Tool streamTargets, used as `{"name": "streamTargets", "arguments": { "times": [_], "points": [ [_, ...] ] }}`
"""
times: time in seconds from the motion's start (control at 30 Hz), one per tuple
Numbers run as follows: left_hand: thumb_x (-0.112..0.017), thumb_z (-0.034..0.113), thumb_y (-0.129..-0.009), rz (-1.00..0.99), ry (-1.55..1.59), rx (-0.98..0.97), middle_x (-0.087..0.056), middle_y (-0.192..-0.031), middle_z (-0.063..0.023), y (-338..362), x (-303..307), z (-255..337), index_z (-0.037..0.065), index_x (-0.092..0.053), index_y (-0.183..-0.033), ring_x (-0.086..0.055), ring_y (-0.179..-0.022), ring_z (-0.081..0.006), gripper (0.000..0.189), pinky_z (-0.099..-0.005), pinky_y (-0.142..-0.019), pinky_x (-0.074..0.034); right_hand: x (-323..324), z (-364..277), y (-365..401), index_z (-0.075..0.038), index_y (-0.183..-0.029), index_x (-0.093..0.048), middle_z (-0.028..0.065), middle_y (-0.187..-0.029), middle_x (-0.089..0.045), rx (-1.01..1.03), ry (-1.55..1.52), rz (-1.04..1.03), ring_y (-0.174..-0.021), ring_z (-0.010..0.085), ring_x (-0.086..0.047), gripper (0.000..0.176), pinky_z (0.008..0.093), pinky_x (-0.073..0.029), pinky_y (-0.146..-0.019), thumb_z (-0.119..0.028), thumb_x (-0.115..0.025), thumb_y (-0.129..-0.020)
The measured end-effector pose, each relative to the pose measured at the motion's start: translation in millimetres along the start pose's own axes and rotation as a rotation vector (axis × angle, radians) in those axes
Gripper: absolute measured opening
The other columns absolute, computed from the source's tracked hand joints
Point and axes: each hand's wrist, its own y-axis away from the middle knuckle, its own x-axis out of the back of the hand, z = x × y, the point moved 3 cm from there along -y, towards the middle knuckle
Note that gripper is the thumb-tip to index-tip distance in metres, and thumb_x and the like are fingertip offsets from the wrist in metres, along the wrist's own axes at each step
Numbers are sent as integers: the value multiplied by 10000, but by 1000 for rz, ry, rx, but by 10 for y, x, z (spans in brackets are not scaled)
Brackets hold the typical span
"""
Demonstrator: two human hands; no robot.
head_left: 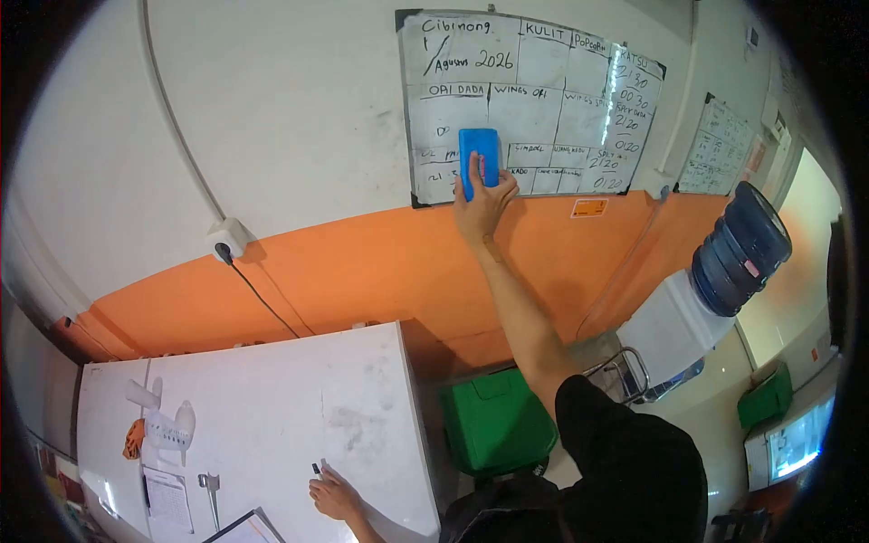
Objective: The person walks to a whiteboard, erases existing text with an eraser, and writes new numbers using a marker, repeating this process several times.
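R hand (484,206) is up at the whiteboard (534,68), arm nearly straight, fingers gripping the lower half of a blue eraser (478,143)! Eraser's upright against the board, lower L of ctr, just under the "ORI DADA" and "WINGS ORI" headings. Writing all round it: "Cibinong" and "2026" up top, "KATSU" w/ nos. down the R col.

Down low, L hand (333,498) is over the white surface (262,398), fingers curled round a marker (318,472), dark end poking out. Can't tell if that hand touches the surface.

Far L on the surface: white basket (166,432), orange item (134,439) right beside it, paper sheet (169,500) nearer, metal tool (210,498) next to that. Green bin (502,425) on the floor, R of the surface. Further R, blue water jug (742,249) tops a white dispenser (674,326). Black plug (224,252) in the wall socket (233,233), L of the board.
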Motion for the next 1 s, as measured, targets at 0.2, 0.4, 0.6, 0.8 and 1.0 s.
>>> {"name": "streamTargets", "arguments": {
  "times": [0.2,0.4,0.6,0.8,1.0],
  "points": [
    [-482,397,-988,3,-17,-28,-587,-804,-143,7,-4,-39,24,-511,-813,-614,-832,-330,413,-445,-665,-499,-14,-232,-127,-289,-1427,-479,261,-1150,-378,49,-65,-22,-1045,397,-367,623,511,-373,-887,-241,-704,-848],
    [-459,385,-1000,1,-17,-48,-607,-820,-165,14,-6,-43,10,-526,-824,-633,-828,-336,420,-453,-648,-527,83,-197,271,-236,-1431,-479,240,-1106,-370,207,-165,-138,-1026,360,-353,650,474,-346,-911,-246,-726,-830],
    [-482,375,-987,4,-17,-42,-592,-807,-146,20,-71,-50,18,-519,-820,-621,-816,-328,396,-432,-655,-508,69,197,940,-135,-1487,-375,270,-1144,-391,-299,-10,-86,-1066,401,-392,751,502,-349,-922,-216,-724,-826],
    [-480,369,-988,-70,-3,-29,-593,-816,-153,28,-71,-24,15,-523,-832,-620,-826,-330,389,-442,-661,-507,-183,-77,841,-236,-1525,-299,286,-1176,-397,26,-76,-168,-1037,422,-404,821,507,-358,-897,-217,-729,-825],
    [-481,368,-986,-29,3,-34,-592,-819,-160,16,-16,22,9,-522,-832,-617,-834,-336,393,-462,-668,-501,-209,-320,786,-314,-1526,-277,287,-1194,-396,33,-129,-210,-1045,446,-427,827,508,-396,-856,-191,-715,-836]
  ]
}}
